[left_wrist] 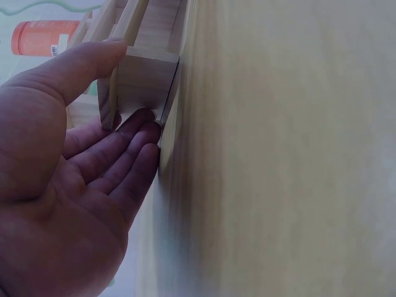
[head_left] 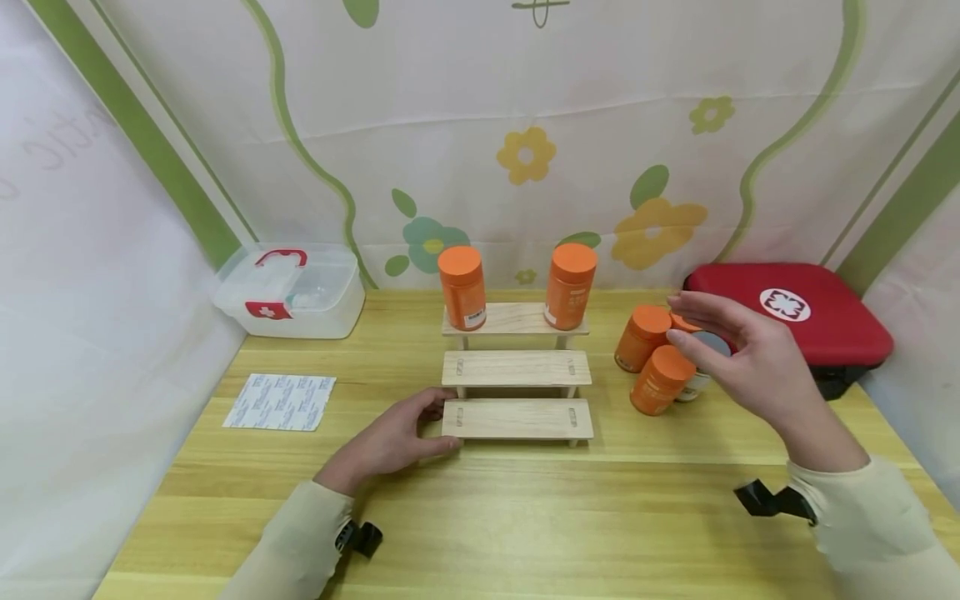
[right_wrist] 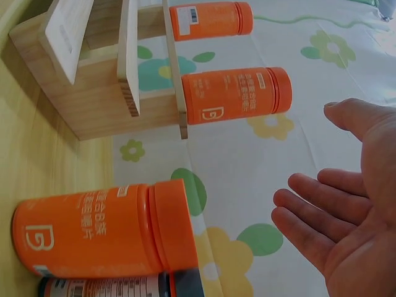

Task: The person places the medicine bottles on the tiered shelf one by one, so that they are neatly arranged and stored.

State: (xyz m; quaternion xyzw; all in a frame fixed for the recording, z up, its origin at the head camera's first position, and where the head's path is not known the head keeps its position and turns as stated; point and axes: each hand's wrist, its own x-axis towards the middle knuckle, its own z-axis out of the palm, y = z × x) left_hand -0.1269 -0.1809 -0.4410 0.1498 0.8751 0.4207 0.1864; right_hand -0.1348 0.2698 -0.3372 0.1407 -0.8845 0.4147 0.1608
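A three-step wooden shelf point(head_left: 517, 419) stands mid-table. My left hand point(head_left: 401, 433) holds the left end of its lowest step, the thumb at the front corner and the fingers round the side, as the left wrist view also shows. Two orange bottles, one on the left point(head_left: 462, 287) and one on the right point(head_left: 571, 286), stand upright on the top step. My right hand point(head_left: 750, 354) hovers over a group of bottles right of the shelf, fingers extended and nothing in it. In that group are orange bottles point(head_left: 663, 380) and a grey-lidded bottle point(head_left: 711, 340), partly hidden by the hand.
A red first-aid case point(head_left: 795, 312) lies behind my right hand. At the back left is a clear plastic box point(head_left: 322, 300) with a red handle. A white printed blister sheet point(head_left: 281, 402) lies on the table left of the shelf. A patterned curtain point(head_left: 450, 108) hangs behind.
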